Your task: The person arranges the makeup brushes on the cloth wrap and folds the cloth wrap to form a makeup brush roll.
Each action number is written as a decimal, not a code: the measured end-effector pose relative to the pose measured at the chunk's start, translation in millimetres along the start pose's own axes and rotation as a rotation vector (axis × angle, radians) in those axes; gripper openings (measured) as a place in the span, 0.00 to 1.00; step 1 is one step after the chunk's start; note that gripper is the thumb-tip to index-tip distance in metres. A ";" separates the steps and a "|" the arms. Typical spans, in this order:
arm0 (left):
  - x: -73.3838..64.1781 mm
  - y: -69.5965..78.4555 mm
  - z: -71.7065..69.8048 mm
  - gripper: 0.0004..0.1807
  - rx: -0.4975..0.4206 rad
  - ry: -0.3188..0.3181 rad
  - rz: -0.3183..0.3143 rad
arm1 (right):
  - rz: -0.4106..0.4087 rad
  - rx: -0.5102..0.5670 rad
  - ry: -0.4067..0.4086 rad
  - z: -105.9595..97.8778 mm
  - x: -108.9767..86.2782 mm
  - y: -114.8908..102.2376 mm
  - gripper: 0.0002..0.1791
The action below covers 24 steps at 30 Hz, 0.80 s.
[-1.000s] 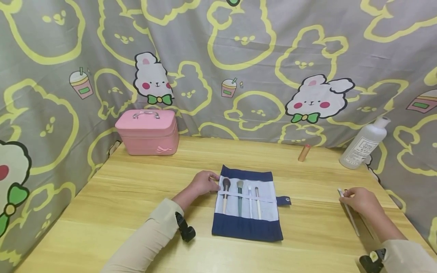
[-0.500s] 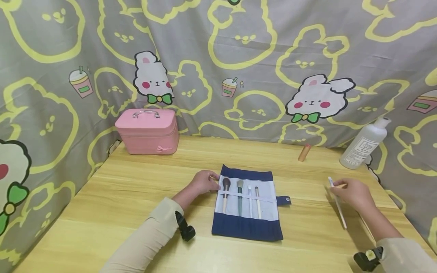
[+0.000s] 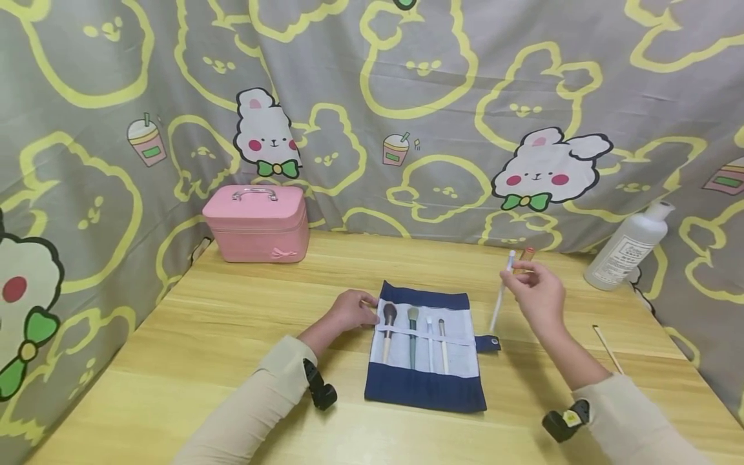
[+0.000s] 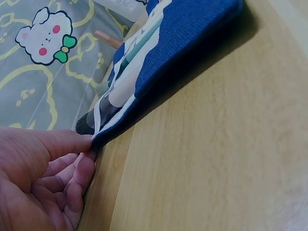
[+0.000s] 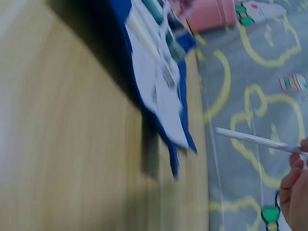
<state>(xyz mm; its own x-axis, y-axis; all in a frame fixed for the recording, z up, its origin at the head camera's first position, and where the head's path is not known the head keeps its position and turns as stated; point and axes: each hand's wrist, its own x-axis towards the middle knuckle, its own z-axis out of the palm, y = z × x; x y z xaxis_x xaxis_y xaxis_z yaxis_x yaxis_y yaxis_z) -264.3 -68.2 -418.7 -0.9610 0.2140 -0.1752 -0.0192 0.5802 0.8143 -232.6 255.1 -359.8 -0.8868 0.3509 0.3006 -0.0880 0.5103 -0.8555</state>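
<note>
A navy makeup brush roll lies unrolled on the table, with several makeup brushes tucked under its elastic band. At its left edge my left hand pinches the fabric between thumb and fingers, as the left wrist view confirms. My right hand holds a slim white makeup brush near its upper end, in the air just right of the roll's snap tab. In the right wrist view the white brush's handle points toward the roll; that hand is partly cut off.
Another thin brush lies on the table at the right. A pink case stands back left, a white bottle back right. Behind my right fingers, an orange-brown tube is partly hidden. A patterned curtain hangs behind the table.
My right hand has lifted the white brush and carried it left and away from me, toward the roll. The other thin brush is left lying at the right. My left hand stays at the roll's edge.
</note>
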 end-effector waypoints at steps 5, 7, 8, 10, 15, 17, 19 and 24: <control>-1.0 1.1 0.5 0.19 0.008 -0.004 -0.007 | -0.062 0.064 0.058 29.7 -6.0 -4.6 0.14; -1.3 1.3 0.6 0.19 0.013 -0.005 -0.011 | -0.087 0.065 0.057 38.9 -8.2 -4.3 0.13; -1.1 1.4 0.5 0.19 0.015 -0.005 -0.013 | -0.095 0.063 0.056 43.2 -9.0 -3.9 0.13; -1.0 2.1 0.3 0.19 0.018 -0.004 -0.016 | -0.091 0.061 0.041 50.1 -10.6 -3.0 0.12; -0.9 3.2 -0.3 0.19 0.024 -0.003 -0.015 | -0.068 0.071 0.014 61.6 -14.1 2.2 0.12; -0.9 3.3 -0.2 0.18 0.026 -0.002 -0.014 | -0.064 0.066 0.009 64.4 -15.2 4.0 0.11; -1.0 3.5 -0.2 0.18 0.026 0.000 -0.015 | -0.057 0.043 0.003 66.8 -15.6 6.6 0.11; -0.8 3.1 0.0 0.18 0.031 0.003 -0.015 | -0.023 -0.031 -0.029 71.2 -14.8 12.2 0.12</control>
<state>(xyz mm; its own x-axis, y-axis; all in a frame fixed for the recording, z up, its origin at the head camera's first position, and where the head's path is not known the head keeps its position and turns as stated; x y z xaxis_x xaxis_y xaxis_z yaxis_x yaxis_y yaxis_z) -263.6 -66.6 -416.1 -0.9614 0.2032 -0.1854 -0.0249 0.6070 0.7943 -252.9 200.2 -404.8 -0.8976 0.3160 0.3074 -0.0951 0.5421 -0.8349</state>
